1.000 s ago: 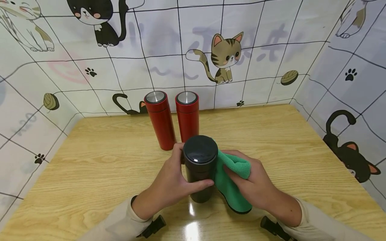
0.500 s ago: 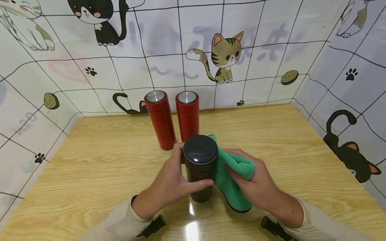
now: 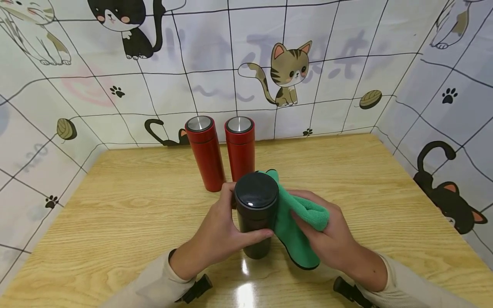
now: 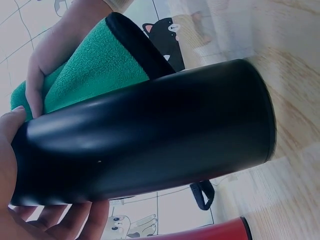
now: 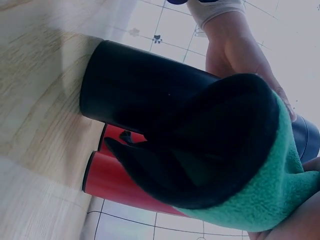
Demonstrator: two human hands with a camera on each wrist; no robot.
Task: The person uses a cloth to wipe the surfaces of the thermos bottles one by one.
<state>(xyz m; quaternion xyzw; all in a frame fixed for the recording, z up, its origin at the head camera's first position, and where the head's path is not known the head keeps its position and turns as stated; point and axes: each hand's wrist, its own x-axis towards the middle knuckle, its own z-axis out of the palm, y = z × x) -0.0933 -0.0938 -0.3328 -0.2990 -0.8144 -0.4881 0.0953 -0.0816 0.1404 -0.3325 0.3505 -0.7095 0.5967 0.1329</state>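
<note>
A black vacuum flask (image 3: pixel 256 190) with a glossy lid stands upright on the wooden table. My left hand (image 3: pixel 215 233) grips its upper body from the left, the thumb across the near side. In my right hand (image 3: pixel 327 233) is a green cloth (image 3: pixel 289 226) with a dark edge, bunched at the top and lying along the flask's right side. A fold of the cloth (image 4: pixel 107 65) overlaps the flask's body (image 4: pixel 150 135) in the left wrist view. The right wrist view shows the cloth (image 5: pixel 260 200) hanging in an open fold beside the flask (image 5: pixel 145 85).
Two red flasks (image 3: pixel 206 154) (image 3: pixel 240 149) with steel-topped lids stand side by side behind the black one. The table (image 3: pixel 127 205) is bordered by a white wall covering (image 3: pixel 208 51) printed with grid lines and cartoon cats.
My right hand has shifted slightly right and away, and the cloth's far edge now shows behind the lid. My left hand and the black flask have stayed in place.
</note>
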